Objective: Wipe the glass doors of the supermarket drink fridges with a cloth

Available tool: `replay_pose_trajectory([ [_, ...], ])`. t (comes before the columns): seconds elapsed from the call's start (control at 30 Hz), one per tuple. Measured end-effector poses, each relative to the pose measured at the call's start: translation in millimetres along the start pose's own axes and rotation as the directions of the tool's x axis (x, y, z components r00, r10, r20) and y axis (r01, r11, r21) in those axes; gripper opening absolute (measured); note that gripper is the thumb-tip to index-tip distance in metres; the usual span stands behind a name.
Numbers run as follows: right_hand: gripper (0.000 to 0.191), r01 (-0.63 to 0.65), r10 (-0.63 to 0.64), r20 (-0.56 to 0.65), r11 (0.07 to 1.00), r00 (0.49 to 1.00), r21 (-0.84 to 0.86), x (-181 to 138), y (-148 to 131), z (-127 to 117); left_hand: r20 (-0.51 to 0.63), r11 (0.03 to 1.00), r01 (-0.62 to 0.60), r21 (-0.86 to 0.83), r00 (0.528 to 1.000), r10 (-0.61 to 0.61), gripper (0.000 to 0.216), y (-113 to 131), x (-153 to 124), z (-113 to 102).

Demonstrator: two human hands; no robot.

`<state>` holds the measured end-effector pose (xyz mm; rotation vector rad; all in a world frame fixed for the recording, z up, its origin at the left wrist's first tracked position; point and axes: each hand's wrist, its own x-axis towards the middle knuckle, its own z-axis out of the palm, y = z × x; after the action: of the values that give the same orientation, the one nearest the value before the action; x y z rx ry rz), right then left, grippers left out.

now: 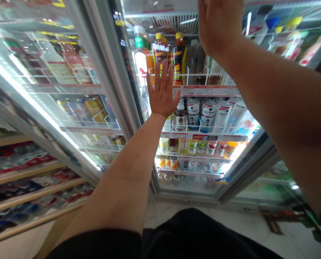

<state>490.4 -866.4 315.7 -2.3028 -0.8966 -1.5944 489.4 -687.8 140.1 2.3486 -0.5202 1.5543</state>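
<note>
My left hand (162, 90) is stretched out flat, fingers up and together, in front of the open drinks fridge, level with the rail of the upper wire shelf (209, 90). It holds nothing. Just behind its fingertips stand dark bottles with yellow caps (180, 57) and a green-capped bottle (140, 54). My right hand (220, 21) is raised higher, near the top shelf; its fingers run out of the top of the picture. Below my left hand a row of small white bottles (207, 115) fills the middle shelf.
The open glass door (68, 93) swings out to the left, its frame close to my left forearm. Lower shelves hold small cups and pots (198, 147). A second glass door (290, 39) is at right. Wooden shelves of packets (22, 172) stand at far left. Pale floor tiles lie below.
</note>
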Motion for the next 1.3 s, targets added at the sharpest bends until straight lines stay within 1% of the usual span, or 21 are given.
replay_pose_trajectory([
  [0.03, 0.049, 0.015, -0.012, 0.045, 0.998, 0.999, -0.063, -5, -7, -1, -0.005, 1.0, -0.013, 0.026, 1.0, 0.013, 0.074, -1, 0, 1],
  [0.1, 0.052, 0.122, -0.1, 0.153, 0.982, 0.983, -0.142, -16, -18, -5, -0.027, 0.997, -0.048, 0.059, 0.998, 0.049, 0.075, -2, 0, 3],
  [0.13, 0.054, 0.175, -0.148, 0.188, 0.975, 0.971, -0.138, -20, -21, -8, -0.04, 0.997, -0.065, 0.049, 0.997, 0.067, 0.074, -3, 0, 3],
  [0.17, 0.054, 0.185, -0.156, 0.202, 0.974, 0.967, -0.131, -24, -21, -11, -0.05, 0.996, -0.082, 0.02, 0.995, 0.083, 0.073, -3, 0, 2],
  [0.2, 0.055, 0.151, -0.126, 0.177, 0.98, 0.976, -0.133, -27, -19, -12, -0.056, 0.995, -0.095, -0.02, 0.994, 0.094, 0.072, -4, -1, 2],
  [0.27, 0.054, 0.053, -0.045, 0.056, 0.988, 0.997, -0.143, -37, -11, -12, -0.054, 0.99, -0.121, -0.07, 0.992, 0.118, 0.071, -6, -2, 1],
  [0.3, 0.053, 0.027, -0.027, 0.001, 0.989, 1.0, -0.143, -44, -6, -9, -0.051, 0.988, -0.144, -0.062, 0.989, 0.141, 0.071, -7, -2, 1],
  [0.33, 0.053, 0.038, -0.041, -0.024, 0.99, 0.999, -0.134, -53, -1, -6, -0.05, 0.984, -0.174, -0.039, 0.984, 0.172, 0.071, -8, -3, 1],
  [0.4, 0.055, 0.132, -0.13, 0.034, 0.988, 0.991, -0.082, -73, 4, 4, -0.067, 0.976, -0.219, 0.0, 0.973, 0.219, 0.07, -9, -3, 1],
  [0.47, 0.053, 0.195, -0.192, 0.128, 0.981, 0.973, -0.007, -92, 3, 13, -0.102, 0.976, -0.216, -0.028, 0.972, 0.212, 0.07, -8, -3, 1],
  [0.57, 0.059, 0.158, -0.159, 0.142, 0.987, 0.977, 0.018, -109, -10, 19, -0.125, 0.98, -0.165, -0.113, 0.981, 0.151, 0.068, -7, -3, 2],
  [0.6, 0.063, 0.13, -0.131, 0.132, 0.991, 0.983, 0.017, -111, -17, 20, -0.118, 0.978, -0.176, -0.117, 0.98, 0.162, 0.066, -7, -4, 3],
  [0.67, 0.074, 0.073, -0.078, 0.142, 0.997, 0.987, 0.039, -114, -33, 21, -0.075, 0.965, -0.251, -0.081, 0.967, 0.245, 0.06, -9, -4, 5],
  [0.77, 0.093, 0.03, -0.052, 0.24, 0.995, 0.969, 0.095, -116, -54, 16, 0.023, 0.919, -0.391, -0.039, 0.92, 0.392, 0.054, -13, -3, 7],
  [0.83, 0.097, 0.031, -0.059, 0.267, 0.994, 0.962, 0.109, -117, -56, 7, 0.058, 0.901, -0.431, -0.05, 0.899, 0.433, 0.052, -14, -2, 6],
  [0.9, 0.089, 0.054, -0.07, 0.22, 0.995, 0.973, 0.079, -120, -41, -7, 0.06, 0.897, -0.438, -0.058, 0.895, 0.441, 0.05, -14, 0, 6],
  [0.97, 0.072, 0.095, -0.09, 0.169, 0.995, 0.981, -0.017, -129, -11, -22, 0.05, 0.903, -0.427, -0.053, 0.902, 0.43, 0.048, -14, -1, 6],
  [1.03, 0.063, 0.122, -0.088, 0.222, 0.982, 0.971, -0.145, -145, 25, -33, 0.052, 0.91, -0.412, -0.037, 0.909, 0.414, 0.047, -16, -5, 7],
  [1.13, 0.062, 0.095, -0.033, 0.26, 0.968, 0.965, -0.231, -176, 64, -34, 0.064, 0.911, -0.413, -0.001, 0.909, 0.413, 0.04, -17, -13, 6],
  [1.23, 0.061, 0.016, 0.034, 0.184, 0.965, 0.982, -0.263, -197, 75, -26, 0.078, 0.884, -0.465, 0.037, 0.884, 0.462, 0.031, -13, -7, -2],
  [1.3, 0.06, -0.001, 0.045, 0.158, 0.964, 0.986, -0.266, -202, 74, -20, 0.08, 0.869, -0.488, 0.081, 0.872, 0.482, 0.031, -5, 12, -12],
])
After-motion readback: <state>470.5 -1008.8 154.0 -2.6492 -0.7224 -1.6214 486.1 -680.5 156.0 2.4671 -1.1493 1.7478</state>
